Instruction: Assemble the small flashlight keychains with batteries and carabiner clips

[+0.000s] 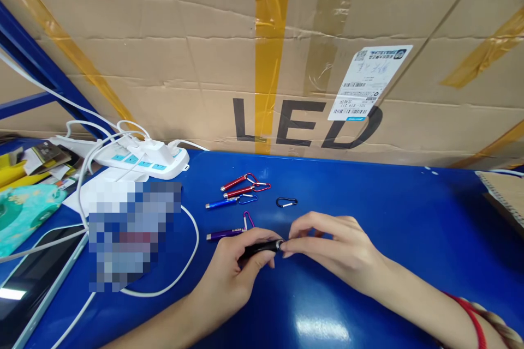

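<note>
My left hand [233, 270] is closed around a slim black mini flashlight [262, 248], its silver end pointing right. The thumb and fingertips of my right hand [347, 245] pinch at that silver end; any small part between them is hidden. Just beyond my hands lies a loose black carabiner clip [286, 202]. Two red mini flashlights [238, 191] with red clips and a blue mini flashlight [223, 203] with a blue clip lie further back. A purple mini flashlight [223, 234] with its purple clip [248, 220] is partly behind my left hand.
A large cardboard box [196, 65] stands along the back of the blue table [388, 202]. On the left are a white power strip [176, 162] with cables, a phone [36, 278], a blurred-out object [137, 234] and a teal packet [33, 212]. Another cardboard piece [503, 191] sits at right.
</note>
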The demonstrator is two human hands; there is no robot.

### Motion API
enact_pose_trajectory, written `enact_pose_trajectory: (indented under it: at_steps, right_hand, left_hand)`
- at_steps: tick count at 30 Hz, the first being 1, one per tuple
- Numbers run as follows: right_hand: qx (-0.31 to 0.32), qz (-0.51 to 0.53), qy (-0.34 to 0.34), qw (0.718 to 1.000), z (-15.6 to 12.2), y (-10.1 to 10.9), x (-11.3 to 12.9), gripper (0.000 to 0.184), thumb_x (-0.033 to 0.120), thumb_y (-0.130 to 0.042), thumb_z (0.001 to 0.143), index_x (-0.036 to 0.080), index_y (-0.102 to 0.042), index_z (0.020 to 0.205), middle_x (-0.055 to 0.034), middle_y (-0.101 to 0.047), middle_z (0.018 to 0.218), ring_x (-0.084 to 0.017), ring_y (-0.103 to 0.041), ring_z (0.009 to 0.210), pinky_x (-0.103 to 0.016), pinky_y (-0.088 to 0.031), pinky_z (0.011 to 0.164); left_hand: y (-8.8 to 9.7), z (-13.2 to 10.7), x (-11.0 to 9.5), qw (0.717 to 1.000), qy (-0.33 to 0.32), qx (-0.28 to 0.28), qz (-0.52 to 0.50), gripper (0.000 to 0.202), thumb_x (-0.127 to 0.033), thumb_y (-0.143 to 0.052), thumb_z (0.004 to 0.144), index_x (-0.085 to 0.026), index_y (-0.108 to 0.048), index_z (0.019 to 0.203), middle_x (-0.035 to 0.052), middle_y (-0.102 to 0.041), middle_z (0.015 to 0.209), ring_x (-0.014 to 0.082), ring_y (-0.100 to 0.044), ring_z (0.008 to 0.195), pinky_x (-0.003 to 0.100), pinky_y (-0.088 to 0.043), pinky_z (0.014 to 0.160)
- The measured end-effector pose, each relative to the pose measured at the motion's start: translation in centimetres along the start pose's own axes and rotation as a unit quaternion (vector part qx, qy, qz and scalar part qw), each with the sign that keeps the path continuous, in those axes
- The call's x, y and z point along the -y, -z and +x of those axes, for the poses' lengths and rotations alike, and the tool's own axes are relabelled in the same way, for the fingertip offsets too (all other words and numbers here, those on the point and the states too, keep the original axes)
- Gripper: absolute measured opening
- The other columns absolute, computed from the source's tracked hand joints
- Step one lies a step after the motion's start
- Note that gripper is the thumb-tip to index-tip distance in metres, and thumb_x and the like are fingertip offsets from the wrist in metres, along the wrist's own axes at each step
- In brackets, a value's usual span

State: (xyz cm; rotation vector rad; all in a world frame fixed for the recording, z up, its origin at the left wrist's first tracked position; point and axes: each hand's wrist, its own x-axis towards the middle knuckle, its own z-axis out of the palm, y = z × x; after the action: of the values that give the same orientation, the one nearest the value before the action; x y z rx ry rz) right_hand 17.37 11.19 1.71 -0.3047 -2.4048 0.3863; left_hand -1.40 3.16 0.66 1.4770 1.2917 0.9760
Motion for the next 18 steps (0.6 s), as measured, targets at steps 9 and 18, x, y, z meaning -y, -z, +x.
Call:
enact_pose_trajectory:
  at_steps: [9, 18]
  right_hand:
    - [0.052, -0.049, 0.028, 0.997, 0.8, 1.5, 1.3, 0.029, 0.018, -0.041, 0.094, 0.019, -0.064, 0.076, 0.0001, -0.063, 0.078, -0.005, -0.055, 0.063, -0.016, -0.04, 0.05]
    - [-0.013, 0.202, -0.197, 0.959, 0.9, -0.4, 1.7, 0.014, 0.027, -0.069, 0.074, 0.018, -0.068, 0.063, -0.0001, -0.055, 0.069, -0.007, -0.055, 0.057, -0.016, -0.045, 0.046]
  left_hand:
    - [0.5, -0.2, -0.4, 0.993, -0.017, 0.112, -0.034, 0.013, -0.022, -0.047, 0.088, -0.016, -0.058, 0.085, 0.0021, -0.064, 0.077, 0.0134, -0.058, 0.07, 0.023, -0.044, 0.066]
    - [-0.2, -0.6, 0.7, 0.977, -0.197, -0.004, 0.081, 0.014, -0.008, -0.047, 0.086, -0.018, -0.048, 0.077, -0.0009, -0.058, 0.07, 0.0087, -0.054, 0.062, 0.016, -0.045, 0.059]
